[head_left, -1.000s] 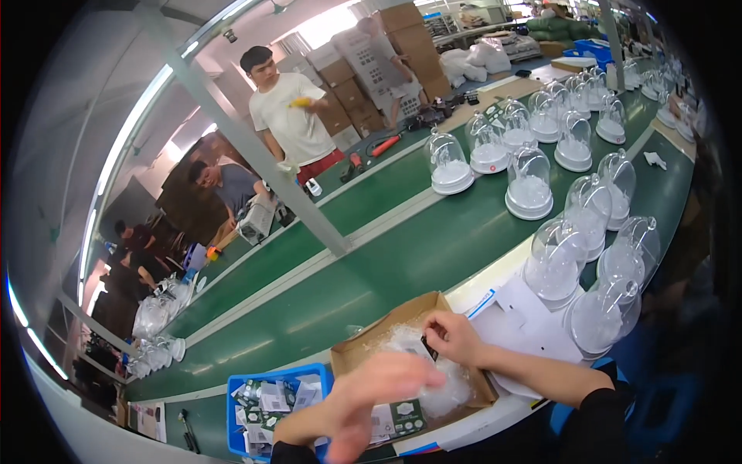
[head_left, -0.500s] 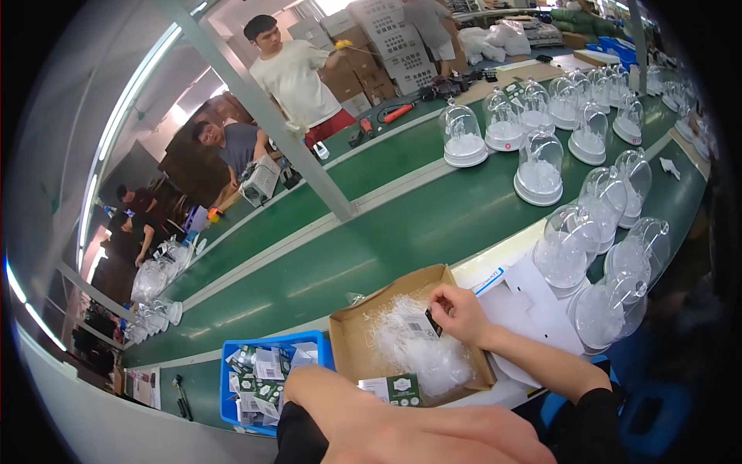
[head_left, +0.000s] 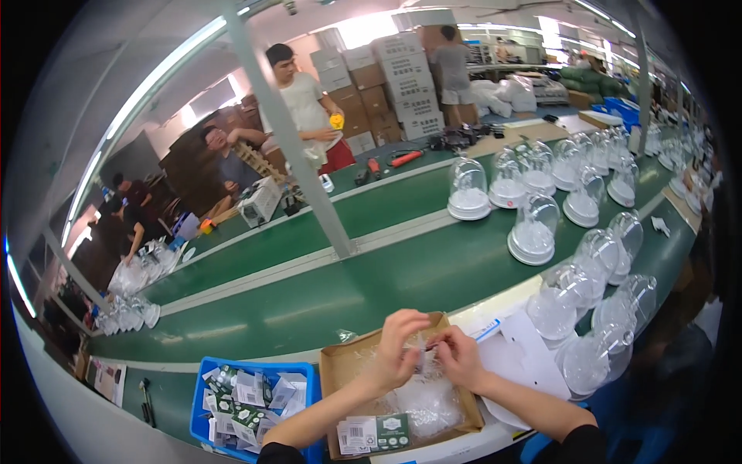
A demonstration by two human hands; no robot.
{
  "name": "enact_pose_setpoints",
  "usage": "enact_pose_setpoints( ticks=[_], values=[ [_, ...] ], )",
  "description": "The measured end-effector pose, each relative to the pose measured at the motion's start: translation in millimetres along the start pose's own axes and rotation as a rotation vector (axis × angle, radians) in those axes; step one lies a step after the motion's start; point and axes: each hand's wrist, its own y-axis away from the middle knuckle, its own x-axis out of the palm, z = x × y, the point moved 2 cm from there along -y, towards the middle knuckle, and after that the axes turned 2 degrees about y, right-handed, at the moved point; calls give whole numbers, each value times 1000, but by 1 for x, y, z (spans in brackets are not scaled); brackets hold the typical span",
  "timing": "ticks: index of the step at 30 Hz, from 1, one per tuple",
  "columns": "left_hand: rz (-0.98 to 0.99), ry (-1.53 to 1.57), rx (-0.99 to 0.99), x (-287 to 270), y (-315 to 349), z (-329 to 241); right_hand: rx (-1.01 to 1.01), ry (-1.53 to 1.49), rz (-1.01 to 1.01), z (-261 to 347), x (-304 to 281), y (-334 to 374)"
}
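Both my hands are raised over a shallow cardboard box (head_left: 331,379) holding white thread-like strands and clear plastic packs (head_left: 434,414). My right hand (head_left: 457,359) is closed in a pinch on a small dark card (head_left: 432,346), mostly covered by the fingers. Beside it, my left hand (head_left: 398,352) has its fingers curved and apart, with the thumb close to the card. Green-and-white printed cards (head_left: 393,433) lie at the box's near edge. To the left, a blue plastic bin (head_left: 198,406) contains many loose cards and small clear bags.
Clear domes on white bases (head_left: 533,232) stand along the green conveyor belt (head_left: 371,267) at right. White sheets (head_left: 525,363) lie right of the box. A metal post (head_left: 309,185) rises beyond the belt, where several people stand or sit. Pens (head_left: 147,402) lie at far left.
My left hand has risen from the lower edge to beside the right hand over the box. The right hand keeps the small card, lifted off the strands. The view has tilted upward.
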Motion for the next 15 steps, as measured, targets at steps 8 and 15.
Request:
enact_pose_setpoints(
  ticks=[8, 15],
  values=[
    [28, -72, -50, 7, 4, 6, -42, -94, -92, -7, -3, -2],
    [10, -84, -73, 0, 4, 12, 20, -212, -141, 7, -5, -4]
  ],
)
